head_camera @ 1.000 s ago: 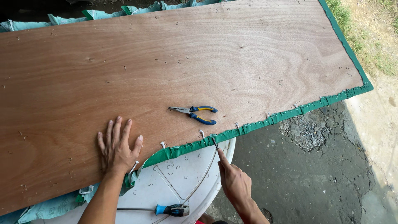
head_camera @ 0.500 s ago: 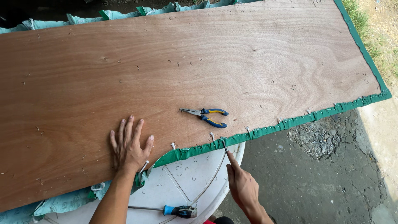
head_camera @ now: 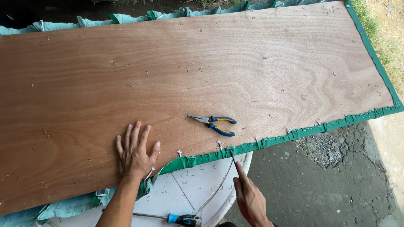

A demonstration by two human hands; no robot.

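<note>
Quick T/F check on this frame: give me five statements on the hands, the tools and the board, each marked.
1. The left hand lies flat on the brown plywood board. True.
2. The blue-and-yellow-handled pliers are in the right hand. False: they lie loose on the board.
3. The right hand holds a thin metal tool at the green fabric edging. True.
4. The blue-handled screwdriver lies on the board. False: on the white round table below.
5. The fabric edging is red. False: green.

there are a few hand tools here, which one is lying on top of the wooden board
The blue-and-yellow pliers lie on the board, untouched. The blue-handled screwdriver lies below on the white surface, and the thin tool is in the right hand.
</note>
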